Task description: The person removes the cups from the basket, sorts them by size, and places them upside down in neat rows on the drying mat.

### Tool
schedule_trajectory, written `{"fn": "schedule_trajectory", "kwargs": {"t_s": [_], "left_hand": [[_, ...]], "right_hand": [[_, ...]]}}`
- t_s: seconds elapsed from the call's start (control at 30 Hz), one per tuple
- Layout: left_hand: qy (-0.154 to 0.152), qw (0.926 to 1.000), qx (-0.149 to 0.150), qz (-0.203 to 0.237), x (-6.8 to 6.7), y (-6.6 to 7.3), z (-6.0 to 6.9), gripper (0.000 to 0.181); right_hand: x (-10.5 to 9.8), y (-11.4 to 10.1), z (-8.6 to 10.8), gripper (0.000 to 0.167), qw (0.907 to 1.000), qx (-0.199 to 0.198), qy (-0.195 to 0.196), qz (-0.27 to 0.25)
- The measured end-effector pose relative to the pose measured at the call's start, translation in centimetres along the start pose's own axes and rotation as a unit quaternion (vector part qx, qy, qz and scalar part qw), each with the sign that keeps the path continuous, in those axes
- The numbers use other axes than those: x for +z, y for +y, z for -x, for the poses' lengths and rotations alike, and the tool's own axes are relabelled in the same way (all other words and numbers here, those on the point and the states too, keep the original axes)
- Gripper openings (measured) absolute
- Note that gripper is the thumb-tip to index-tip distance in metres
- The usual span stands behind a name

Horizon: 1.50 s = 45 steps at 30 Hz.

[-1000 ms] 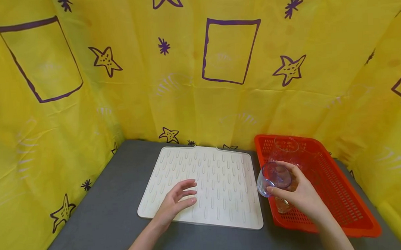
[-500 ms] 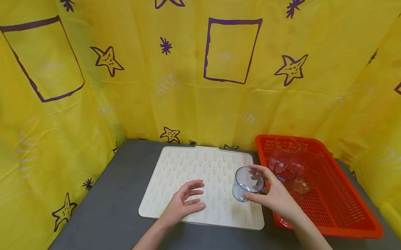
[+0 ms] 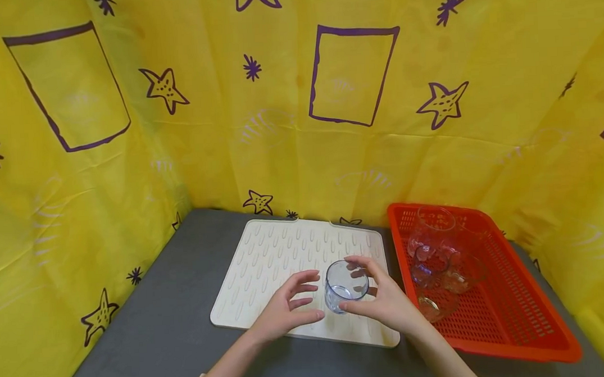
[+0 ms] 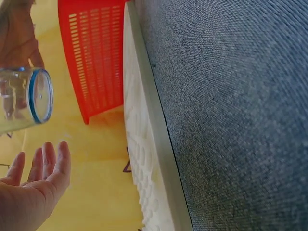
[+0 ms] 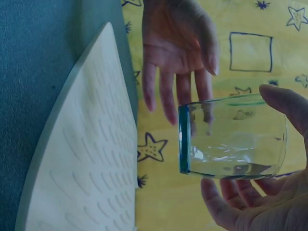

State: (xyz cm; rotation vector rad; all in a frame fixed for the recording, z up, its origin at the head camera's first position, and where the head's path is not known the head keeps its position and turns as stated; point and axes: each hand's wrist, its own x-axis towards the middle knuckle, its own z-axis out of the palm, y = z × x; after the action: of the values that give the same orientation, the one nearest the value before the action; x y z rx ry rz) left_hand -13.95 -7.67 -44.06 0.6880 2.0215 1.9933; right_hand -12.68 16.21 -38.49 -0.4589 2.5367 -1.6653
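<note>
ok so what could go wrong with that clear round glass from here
The clear round glass might slip: only the right hand grips it, above the white rectangular mat. The left hand, close by and not holding it, could bump it. And if it is set down on the mat's raised bumps, it may wobble.

Grey tabletop (image 3: pixel 170 306), white mat (image 3: pixel 279 257), red basket (image 3: pixel 499 309)

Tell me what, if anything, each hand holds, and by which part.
The right hand holds a clear tumbler by its side wall, thumb and fingers on opposite sides; the left hand holds nothing.
</note>
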Motion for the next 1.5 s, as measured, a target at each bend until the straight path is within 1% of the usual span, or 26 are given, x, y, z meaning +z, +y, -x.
{"fn": "schedule_trajectory", "kwargs": {"t_s": [0.17, 0.4, 0.57, 0.7, 0.87, 0.97, 1.03, 1.1, 1.23, 1.37, 1.5], "left_hand": [[-0.002, 0.9998, 0.015, -0.016, 0.3, -0.1, -0.2, 0.066], [0.005, 0.9978, -0.001, -0.067, 0.7, 0.1, -0.1, 0.068], [-0.006, 0.9952, 0.012, -0.097, 0.8, 0.2, -0.2, 0.071], [-0.008, 0.9940, 0.018, -0.108, 0.8, 0.4, -0.1, 0.071], [-0.002, 0.9943, 0.013, -0.106, 0.8, 0.4, 0.0, 0.070], [0.006, 0.9956, 0.003, -0.094, 0.7, 0.2, 0.2, 0.069], [0.011, 0.9968, 0.002, -0.080, 0.7, 0.1, 0.2, 0.069], [0.013, 0.9982, 0.009, -0.058, 0.6, 0.0, 0.3, 0.069], [0.008, 0.9995, 0.029, 0.005, 0.5, -0.1, 0.2, 0.069], [0.010, 0.9968, 0.026, 0.075, 0.5, -0.1, 0.1, 0.070], [0.015, 0.9910, 0.014, 0.132, 1.0, 0.0, 0.1, 0.072]], "right_hand": [[1.0, 0.0, -0.1, 0.076, 0.9999, 0.005, -0.012, -0.009], [1.9, 0.2, -0.1, 0.078, 0.9996, -0.014, -0.023, -0.008], [2.3, 0.3, -0.1, 0.078, 0.9990, -0.021, -0.038, -0.008], [2.5, 0.4, -0.1, 0.080, 0.9986, -0.028, -0.043, 0.004], [2.5, 0.4, 0.0, 0.079, 0.9984, -0.028, -0.049, 0.005], [2.4, 0.5, 0.1, 0.079, 0.9984, -0.026, -0.049, -0.001], [2.3, 0.6, 0.2, 0.079, 0.9985, -0.027, -0.048, -0.007], [2.1, 0.7, 0.3, 0.078, 0.9985, -0.030, -0.045, -0.010], [2.0, 1.1, 0.4, 0.076, 0.9982, -0.043, -0.041, -0.012], [2.2, 1.6, 0.5, 0.076, 0.9976, -0.055, -0.037, -0.019], [2.6, 1.9, 0.6, 0.077, 0.9976, -0.057, -0.026, -0.027]]}}
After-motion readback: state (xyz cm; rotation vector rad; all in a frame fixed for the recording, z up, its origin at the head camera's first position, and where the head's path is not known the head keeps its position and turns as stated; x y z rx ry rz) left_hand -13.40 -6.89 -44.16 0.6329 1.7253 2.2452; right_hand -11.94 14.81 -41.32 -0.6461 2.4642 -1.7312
